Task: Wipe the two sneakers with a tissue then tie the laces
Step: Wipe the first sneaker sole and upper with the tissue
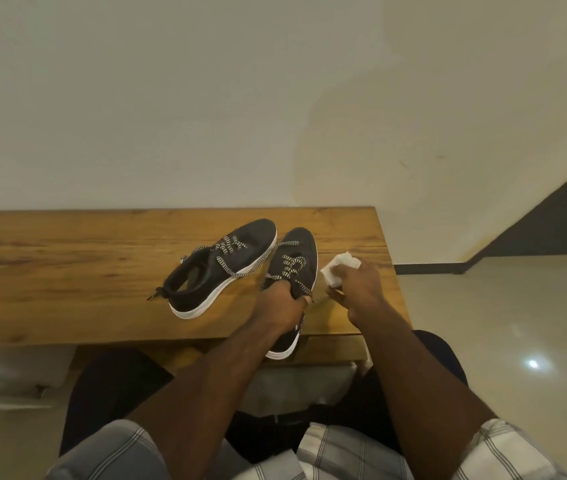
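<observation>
sneakers sit side by side on the wooden table [67,271], toes pointing away toward the wall, which puts their heels and openings within easy reach of the seated person. the right sneaker [297,261] hangs its heel over the near edge of the table, and the left hand [284,303] is clamped round its collar and tongue, fingers curled into the opening. that grip looks meant to pin the shoe steady so rubbing does not push it about. the right hand [358,289] hovers just beside the shoe's outer side with its grip closed on a folded white tissue [339,270], most of the pad sticking out past the fingers toward the toe; it seems held that way to offer a broad clean face to the fabric or the white sole. whether the tissue touches the shoe at this instant i cannot tell, as it looks just apart from the sidewall.

the left sneaker [221,268] lies untouched near the other, angled slightly, its patterned laces [230,245] loose and trailing across the wood, one end stretching over to the neighbouring shoe. laces on both are undone, so by my judgement the work is at the wiping stage with tying not yet begun. a loose lace end lies under the right hand and could get snagged or dragged during wiping.
</observation>
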